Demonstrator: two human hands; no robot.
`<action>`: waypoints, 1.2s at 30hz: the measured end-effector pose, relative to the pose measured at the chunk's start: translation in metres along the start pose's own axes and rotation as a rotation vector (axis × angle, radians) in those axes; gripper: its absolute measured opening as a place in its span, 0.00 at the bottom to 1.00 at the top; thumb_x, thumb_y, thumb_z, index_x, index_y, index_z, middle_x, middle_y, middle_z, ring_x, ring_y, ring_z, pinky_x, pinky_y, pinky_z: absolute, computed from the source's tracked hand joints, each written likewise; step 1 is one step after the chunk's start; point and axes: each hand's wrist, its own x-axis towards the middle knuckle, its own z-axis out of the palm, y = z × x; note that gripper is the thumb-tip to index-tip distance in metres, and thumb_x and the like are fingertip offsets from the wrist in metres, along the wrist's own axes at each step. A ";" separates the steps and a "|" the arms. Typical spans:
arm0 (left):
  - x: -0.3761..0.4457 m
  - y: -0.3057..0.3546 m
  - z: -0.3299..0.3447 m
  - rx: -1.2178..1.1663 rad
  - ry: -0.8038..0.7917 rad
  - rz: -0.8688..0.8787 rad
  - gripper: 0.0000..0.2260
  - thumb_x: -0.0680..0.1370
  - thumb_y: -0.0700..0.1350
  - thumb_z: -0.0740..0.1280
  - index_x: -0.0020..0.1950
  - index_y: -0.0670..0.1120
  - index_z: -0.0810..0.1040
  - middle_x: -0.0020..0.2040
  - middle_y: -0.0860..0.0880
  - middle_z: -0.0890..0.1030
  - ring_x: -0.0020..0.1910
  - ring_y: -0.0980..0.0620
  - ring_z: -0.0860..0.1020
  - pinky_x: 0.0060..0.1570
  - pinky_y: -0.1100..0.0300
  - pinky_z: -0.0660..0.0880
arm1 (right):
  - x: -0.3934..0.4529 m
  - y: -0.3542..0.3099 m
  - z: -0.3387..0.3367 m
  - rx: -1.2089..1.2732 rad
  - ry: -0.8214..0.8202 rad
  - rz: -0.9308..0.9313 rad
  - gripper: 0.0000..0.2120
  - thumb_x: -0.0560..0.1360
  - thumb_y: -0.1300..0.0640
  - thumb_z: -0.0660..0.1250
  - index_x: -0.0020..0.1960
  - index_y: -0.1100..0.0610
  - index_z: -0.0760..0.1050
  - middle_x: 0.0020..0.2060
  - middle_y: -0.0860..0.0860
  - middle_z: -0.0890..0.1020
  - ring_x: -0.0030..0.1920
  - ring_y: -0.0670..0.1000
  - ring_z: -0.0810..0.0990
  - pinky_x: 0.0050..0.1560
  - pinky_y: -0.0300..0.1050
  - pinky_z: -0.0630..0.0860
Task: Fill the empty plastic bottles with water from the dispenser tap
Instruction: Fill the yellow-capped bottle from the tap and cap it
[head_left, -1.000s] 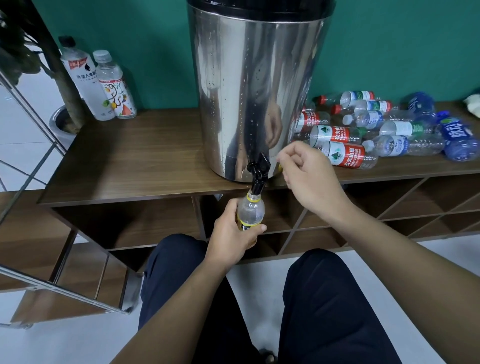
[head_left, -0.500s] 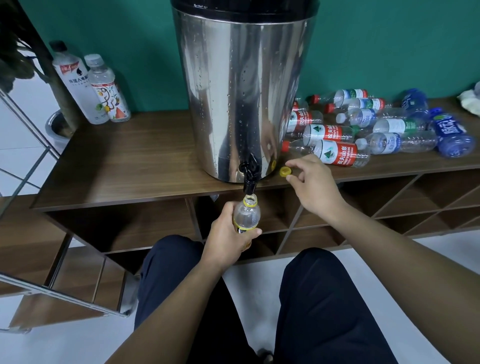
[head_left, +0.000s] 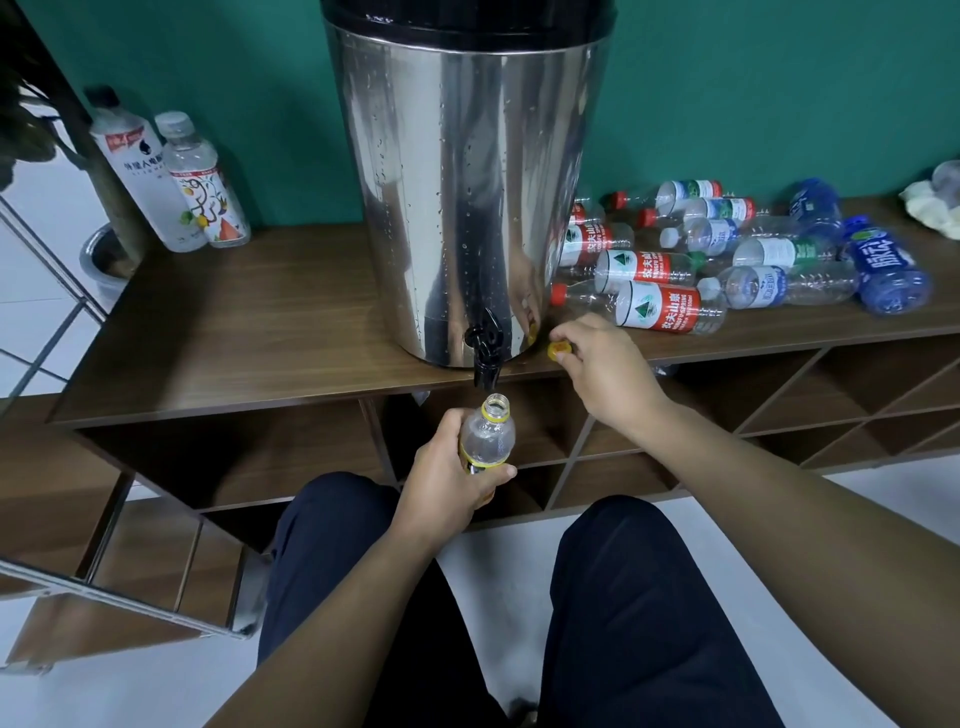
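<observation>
**Open bottle held below tap; spill risk noted**

The left hand (head_left: 451, 470) gripped the uncapped bottle (head_left: 488, 439) around its body, mouth just below and slightly right of the dispenser tap (head_left: 485, 358), off the surface's front edge. Any misalignment would likely send water onto the floor. The right hand (head_left: 605, 371) pinched the yellow cap (head_left: 560, 349) at the front edge; it could roll off.

Readable labels on the bottles

Right of the dispenser (head_left: 462, 182), the red-labelled bottles (head_left: 660, 309) read "农夫山泉 NONGFU SPRING"; the blue bottle (head_left: 885, 270) reads "脉动".
</observation>
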 end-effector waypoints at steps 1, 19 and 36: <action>-0.001 0.000 0.000 -0.006 -0.004 -0.003 0.22 0.76 0.39 0.83 0.64 0.51 0.78 0.54 0.51 0.86 0.46 0.66 0.82 0.40 0.73 0.76 | 0.000 -0.001 -0.001 -0.019 -0.010 0.000 0.13 0.85 0.61 0.72 0.68 0.57 0.83 0.62 0.55 0.81 0.58 0.58 0.82 0.57 0.45 0.74; -0.035 0.042 -0.001 -0.063 0.096 0.106 0.24 0.77 0.39 0.83 0.67 0.53 0.79 0.51 0.49 0.85 0.40 0.56 0.78 0.41 0.69 0.77 | -0.065 -0.083 -0.070 0.256 0.020 -0.191 0.12 0.87 0.52 0.68 0.67 0.54 0.82 0.56 0.44 0.77 0.53 0.45 0.78 0.56 0.37 0.73; -0.061 0.094 -0.066 0.082 0.132 0.270 0.28 0.71 0.49 0.88 0.67 0.61 0.80 0.56 0.60 0.88 0.57 0.57 0.85 0.60 0.56 0.80 | -0.048 -0.161 -0.155 0.029 -0.232 -0.629 0.15 0.87 0.58 0.67 0.72 0.51 0.82 0.65 0.42 0.79 0.62 0.43 0.80 0.66 0.43 0.75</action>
